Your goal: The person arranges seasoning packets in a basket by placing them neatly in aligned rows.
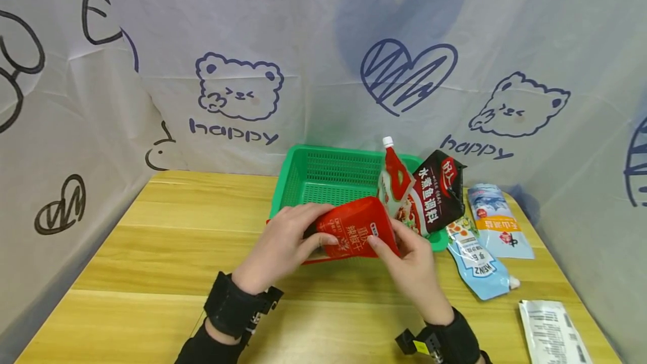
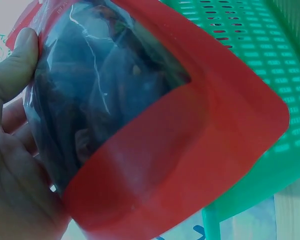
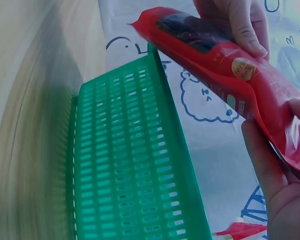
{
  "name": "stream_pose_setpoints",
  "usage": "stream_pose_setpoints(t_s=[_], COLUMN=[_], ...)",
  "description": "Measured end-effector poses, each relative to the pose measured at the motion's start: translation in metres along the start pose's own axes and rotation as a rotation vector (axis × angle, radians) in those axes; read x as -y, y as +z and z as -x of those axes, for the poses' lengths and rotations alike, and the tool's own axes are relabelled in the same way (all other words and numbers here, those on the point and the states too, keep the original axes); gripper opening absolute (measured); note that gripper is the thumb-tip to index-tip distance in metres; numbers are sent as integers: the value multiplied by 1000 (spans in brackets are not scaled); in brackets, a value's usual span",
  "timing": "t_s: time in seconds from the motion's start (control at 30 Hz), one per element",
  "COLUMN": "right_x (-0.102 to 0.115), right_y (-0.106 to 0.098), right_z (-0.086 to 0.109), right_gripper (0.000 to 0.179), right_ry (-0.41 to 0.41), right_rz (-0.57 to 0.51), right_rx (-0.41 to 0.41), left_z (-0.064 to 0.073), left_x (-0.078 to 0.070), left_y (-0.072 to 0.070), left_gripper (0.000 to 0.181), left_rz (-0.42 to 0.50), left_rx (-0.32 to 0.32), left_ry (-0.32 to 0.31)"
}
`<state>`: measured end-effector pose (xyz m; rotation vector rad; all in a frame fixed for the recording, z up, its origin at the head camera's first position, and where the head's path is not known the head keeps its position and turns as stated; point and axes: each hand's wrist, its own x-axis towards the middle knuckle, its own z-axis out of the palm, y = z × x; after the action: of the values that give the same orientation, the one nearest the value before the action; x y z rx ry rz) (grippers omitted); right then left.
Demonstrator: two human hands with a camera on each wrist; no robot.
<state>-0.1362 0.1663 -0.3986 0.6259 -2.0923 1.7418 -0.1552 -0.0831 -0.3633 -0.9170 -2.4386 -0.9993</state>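
Note:
Both hands hold a red bag of dried chili (image 1: 356, 226) above the front edge of a green plastic basket (image 1: 290, 176). At the bag's left end, my left hand (image 1: 285, 243) grips it with the thumb on the printed face. Its other face, seen in the left wrist view, has a clear window (image 2: 110, 65) with dark contents. My right hand (image 1: 417, 265) pinches the opposite end between thumb and fingers. Inside the basket's right side, a red-and-white spouted pouch (image 1: 396, 178) and a black-and-red fish seasoning packet (image 1: 440, 195) lean upright.
To the right of the basket lie a light blue Heinz pouch (image 1: 477, 268) with a white cap and a blue, white and orange bag (image 1: 500, 223). A silvery-white packet (image 1: 553, 330) is near the table's right edge. Drawn-on white cloth (image 1: 323, 72) hangs behind the table.

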Motion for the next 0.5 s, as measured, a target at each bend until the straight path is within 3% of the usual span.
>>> stream_pose_setpoints(t_s=[0.23,0.37,0.5], right_x=[-1,1,5], right_y=[1,-3,-8], right_z=[-1,-2,-3], right_gripper=[34,32,30], right_ry=[-51,-72,-56], right_rz=[26,48,56], right_rx=[-72,-77,-65], left_z=[0,0,-1], left_x=[-3,-7,-9], left_y=[1,2,3], left_gripper=[57,60,60], left_rz=[92,150,178], left_rx=[63,109,137], left_ry=[-83,-146,-166])
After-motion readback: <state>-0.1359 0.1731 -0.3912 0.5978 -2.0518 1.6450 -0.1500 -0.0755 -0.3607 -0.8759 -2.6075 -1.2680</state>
